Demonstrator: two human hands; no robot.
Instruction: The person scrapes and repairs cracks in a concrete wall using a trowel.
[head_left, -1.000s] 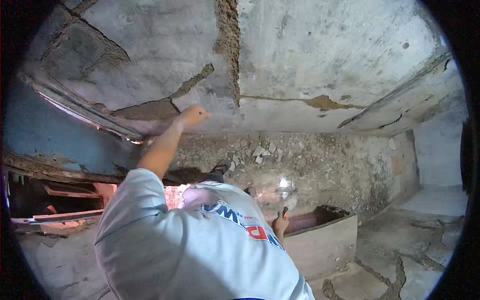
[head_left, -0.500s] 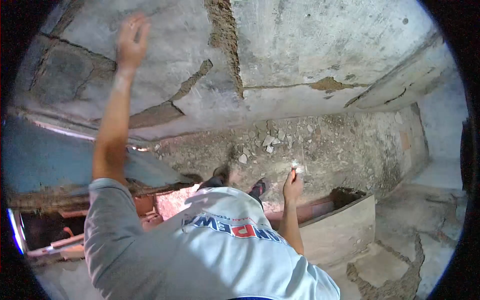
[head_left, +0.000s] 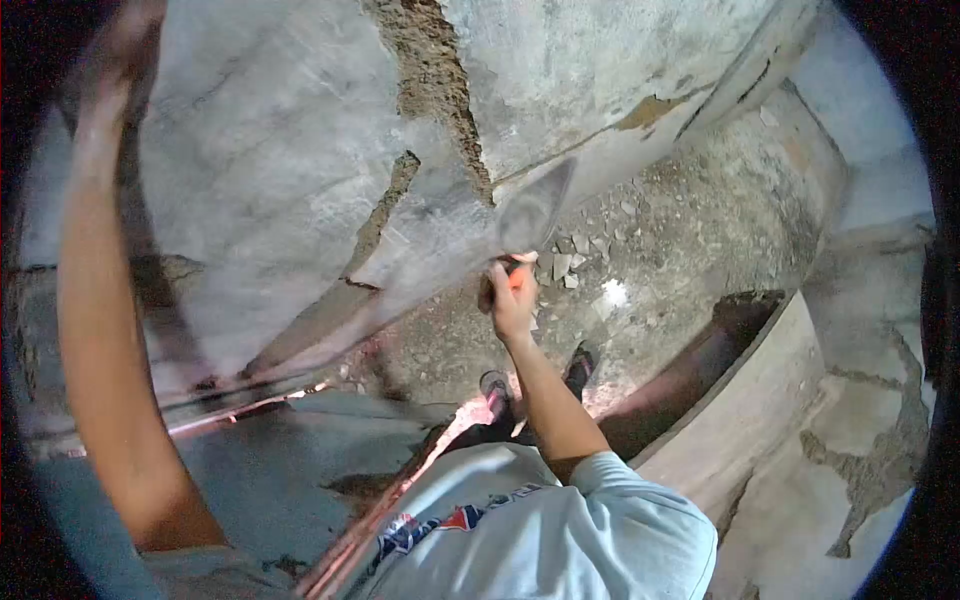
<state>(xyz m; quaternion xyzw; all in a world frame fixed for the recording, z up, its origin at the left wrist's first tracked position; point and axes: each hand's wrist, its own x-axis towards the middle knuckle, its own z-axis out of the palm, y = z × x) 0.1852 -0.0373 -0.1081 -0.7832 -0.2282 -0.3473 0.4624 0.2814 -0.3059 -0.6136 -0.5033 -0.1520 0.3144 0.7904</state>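
Observation:
My right hand is closed around the orange handle of a trowel. The trowel's grey, pointed blade is blurred and points up, overlapping the lower part of the cracked wall. At the upper left, my left hand is raised in front of the wall with the arm stretched out. It is dim and smeared, and its fingers run into the frame's top edge. A rough vertical strip of exposed mortar runs down the wall between my hands.
Broken plaster pieces lie on the dirt floor below the wall. My feet stand on that floor. A low masonry partition is close on my right. To the left is a blue-grey surface with a ragged edge.
My right hand has risen from low on the right to the wall, and the trowel's blade now shows. My left hand has moved further left. The view has turned.

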